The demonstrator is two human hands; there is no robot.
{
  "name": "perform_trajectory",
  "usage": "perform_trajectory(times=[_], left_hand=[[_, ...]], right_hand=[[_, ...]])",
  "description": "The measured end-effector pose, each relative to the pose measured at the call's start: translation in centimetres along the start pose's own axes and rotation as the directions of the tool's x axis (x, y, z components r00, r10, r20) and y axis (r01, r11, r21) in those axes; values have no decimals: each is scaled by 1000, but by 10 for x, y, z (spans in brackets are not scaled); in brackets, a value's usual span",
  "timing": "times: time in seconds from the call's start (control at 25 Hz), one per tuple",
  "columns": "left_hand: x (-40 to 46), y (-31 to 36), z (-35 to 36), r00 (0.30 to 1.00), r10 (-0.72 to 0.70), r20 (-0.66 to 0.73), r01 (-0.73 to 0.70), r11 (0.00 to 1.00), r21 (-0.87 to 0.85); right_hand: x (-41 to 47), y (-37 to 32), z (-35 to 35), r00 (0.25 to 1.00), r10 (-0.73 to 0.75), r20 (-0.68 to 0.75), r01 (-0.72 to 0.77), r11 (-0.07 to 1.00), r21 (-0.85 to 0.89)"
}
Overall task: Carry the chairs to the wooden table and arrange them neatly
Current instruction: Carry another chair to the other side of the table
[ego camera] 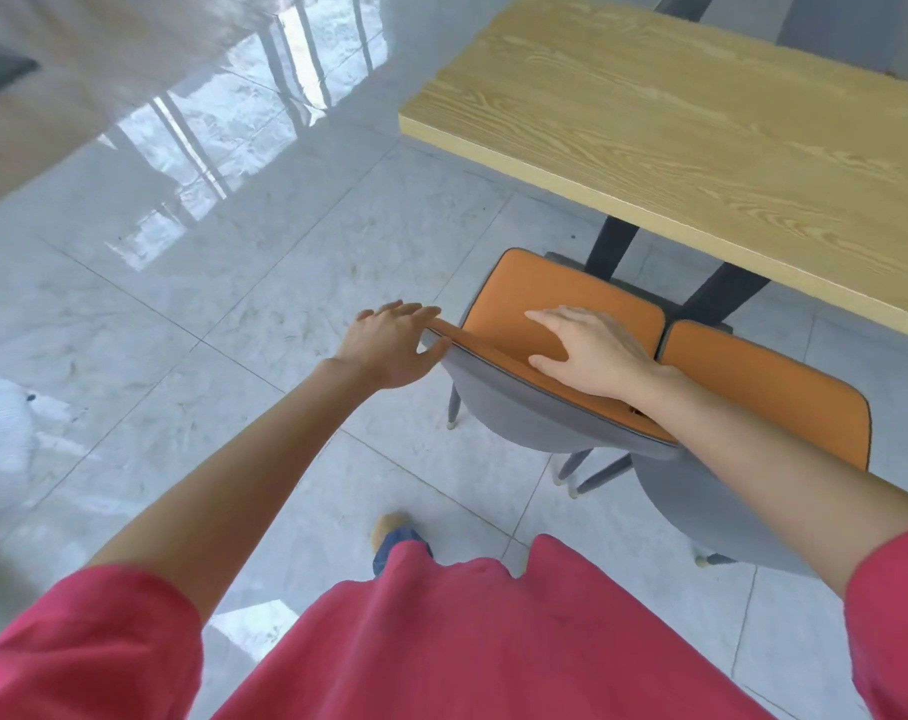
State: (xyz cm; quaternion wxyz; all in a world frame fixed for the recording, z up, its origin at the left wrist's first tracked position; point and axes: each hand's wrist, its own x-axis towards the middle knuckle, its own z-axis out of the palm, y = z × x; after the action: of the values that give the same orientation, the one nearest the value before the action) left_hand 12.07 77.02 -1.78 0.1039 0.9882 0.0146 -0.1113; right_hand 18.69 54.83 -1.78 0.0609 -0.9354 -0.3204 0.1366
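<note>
Two chairs with orange seats and grey backs stand side by side at the near edge of the wooden table [701,122]. The left chair [524,298] has its seat partly under the table edge. My left hand [389,345] touches the left end of its backrest top, fingers apart, thumb against the rim. My right hand [592,350] lies flat with spread fingers over the backrest and seat of the same chair. The right chair [784,387] stands close beside it, and my right forearm crosses over its back.
Dark table legs [610,249] stand just beyond the chairs. A glossy grey tiled floor [234,330] spreads to the left. A white object [0,433] sits at the left edge. Another grey chair back [836,23] shows beyond the table.
</note>
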Motion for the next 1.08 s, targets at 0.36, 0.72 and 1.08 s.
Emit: perform_trajectory(times=[0.36,0.72,1.08], left_hand=[[-17,-125,-11,991,-115,62,114,993,20],[-10,-191,-2,958,-233,167,238,971,-7],[79,-266,-23,945,-273,179,284,958,-40]], right_hand=[[91,-110,8,999,-49,-4,49,997,51],[151,-151,25,987,-86,134,83,996,26],[288,-167,35,969,-114,219,106,993,48]])
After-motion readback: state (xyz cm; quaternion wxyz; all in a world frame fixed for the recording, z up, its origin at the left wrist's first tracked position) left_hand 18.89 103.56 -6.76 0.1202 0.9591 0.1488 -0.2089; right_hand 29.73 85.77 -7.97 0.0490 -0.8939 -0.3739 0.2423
